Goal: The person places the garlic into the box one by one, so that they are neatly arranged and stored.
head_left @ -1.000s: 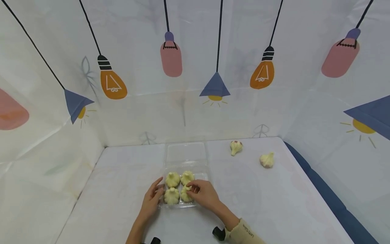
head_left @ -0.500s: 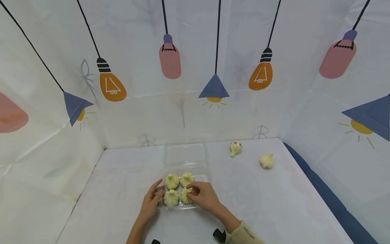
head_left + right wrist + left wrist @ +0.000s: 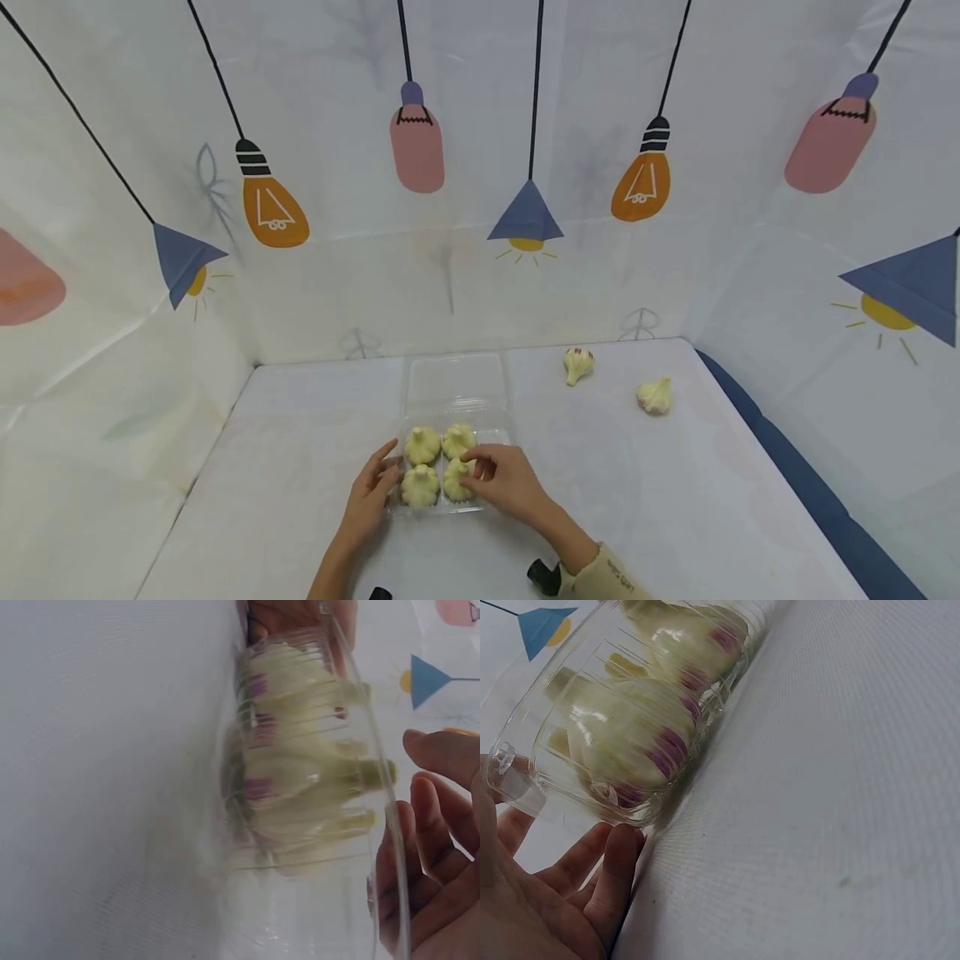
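Note:
A clear plastic box [image 3: 495, 500] with its lid [image 3: 457, 379] folded back stands on the table. Several garlic bulbs [image 3: 420, 486] sit in its left part, stems up. Along the box's left side my left hand [image 3: 370, 492] rests with loosely bent fingers; in the left wrist view its fingertips [image 3: 619, 851] are at the box's lower corner. Over the front right garlic bulb [image 3: 454, 482] is my right hand [image 3: 510, 483], thumb and forefinger parted near the stem. In the right wrist view, a small gap shows between those fingertips and the stem [image 3: 371, 775].
Two more garlic bulbs lie at the back right of the white table: one [image 3: 578, 366] near the back edge, the other [image 3: 655, 396] farther right. Bare tray floor [image 3: 493, 437] shows at the box's right. A lamp-printed sheet [image 3: 337, 292] encloses the table behind.
My right thumb and forefinger have parted a little at the front right garlic bulb. The left hand and the box stay in place; the head view has shifted slightly.

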Tool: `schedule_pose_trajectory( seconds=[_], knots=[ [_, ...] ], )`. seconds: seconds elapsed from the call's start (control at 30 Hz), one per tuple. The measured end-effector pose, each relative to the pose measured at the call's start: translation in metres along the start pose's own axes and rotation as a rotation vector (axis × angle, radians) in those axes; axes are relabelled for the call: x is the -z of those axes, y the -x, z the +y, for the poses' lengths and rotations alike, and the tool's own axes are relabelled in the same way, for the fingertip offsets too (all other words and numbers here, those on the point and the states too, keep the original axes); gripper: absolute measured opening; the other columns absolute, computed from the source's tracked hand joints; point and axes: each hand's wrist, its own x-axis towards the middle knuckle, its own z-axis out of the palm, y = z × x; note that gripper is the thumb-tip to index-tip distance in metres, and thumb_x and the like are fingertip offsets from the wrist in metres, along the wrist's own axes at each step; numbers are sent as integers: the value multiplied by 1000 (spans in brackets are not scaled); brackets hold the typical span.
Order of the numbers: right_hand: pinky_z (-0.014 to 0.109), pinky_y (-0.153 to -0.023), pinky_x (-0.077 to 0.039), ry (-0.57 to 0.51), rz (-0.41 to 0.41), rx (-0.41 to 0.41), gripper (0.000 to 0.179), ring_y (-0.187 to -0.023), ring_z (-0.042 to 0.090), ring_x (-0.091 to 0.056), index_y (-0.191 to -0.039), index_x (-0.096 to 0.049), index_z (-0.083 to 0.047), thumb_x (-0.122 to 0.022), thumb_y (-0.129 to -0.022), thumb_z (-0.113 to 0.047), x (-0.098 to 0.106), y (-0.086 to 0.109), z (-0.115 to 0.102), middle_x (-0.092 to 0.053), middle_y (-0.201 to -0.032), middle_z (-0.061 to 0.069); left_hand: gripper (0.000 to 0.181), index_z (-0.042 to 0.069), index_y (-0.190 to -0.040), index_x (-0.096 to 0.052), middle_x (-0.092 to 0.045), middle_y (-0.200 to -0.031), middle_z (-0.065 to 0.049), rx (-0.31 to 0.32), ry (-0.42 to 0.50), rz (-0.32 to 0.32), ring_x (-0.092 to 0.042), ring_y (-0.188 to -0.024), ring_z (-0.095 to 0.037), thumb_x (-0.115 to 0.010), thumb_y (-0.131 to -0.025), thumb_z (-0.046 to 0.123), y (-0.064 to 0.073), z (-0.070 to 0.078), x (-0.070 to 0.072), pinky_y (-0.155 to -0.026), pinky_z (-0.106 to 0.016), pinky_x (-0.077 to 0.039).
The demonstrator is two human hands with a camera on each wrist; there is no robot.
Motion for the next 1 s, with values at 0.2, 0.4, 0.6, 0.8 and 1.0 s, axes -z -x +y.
schedule_pose_trajectory(
  seconds=[0.2, 0.4, 0.6, 0.8, 1.0],
  knots=[
    [23, -53, -45, -20, 7, -8, 24, -58, 4, -51, -101, -73, -10, -81, -80, -15, 14, 0, -4, -59, -70, -11, 44, 2, -146, -40, -53, -127, -30, 12, 13, -24, -59, -104, -36, -47, -104, 11, 3, 26, 1, -69, -38, -48],
    [25, -54, -45, -3, 41, -22, 22, -61, 6, -50, -101, -73, -12, -80, -81, -14, 27, 2, -3, -58, -71, -11, 42, 1, -146, -38, -51, -128, -32, 14, 22, -29, -55, -109, -43, -41, -105, 13, 2, 23, 0, -72, -40, -47],
    [25, -56, -46, -4, 110, -55, 19, -62, 8, -51, -98, -72, -15, -79, -81, -11, 46, 3, 2, -57, -71, -9, 44, 7, -148, -38, -52, -130, -27, 8, 12, -17, -56, -110, -38, -42, -106, 17, -3, 1, 0, -73, -39, -47],
    [24, -55, -45, -16, 207, -73, 16, -62, 10, -52, -96, -73, -7, -79, -81, -6, 71, 2, 15, -57, -70, -5, 43, 0, -146, -39, -53, -127, -31, -12, 10, -21, -55, -108, -43, -43, -104, 9, 3, 24, 0, -73, -43, -47],
    [24, -56, -45, 25, 269, -129, 14, -63, 11, -53, -95, -74, -5, -78, -82, -8, 96, 1, 33, -59, -72, -4, 43, 0, -146, -38, -52, -127, -32, 21, -32, -26, -57, -108, -42, -42, -105, 9, 9, 41, 0, -75, -42, -47]
  ],
)
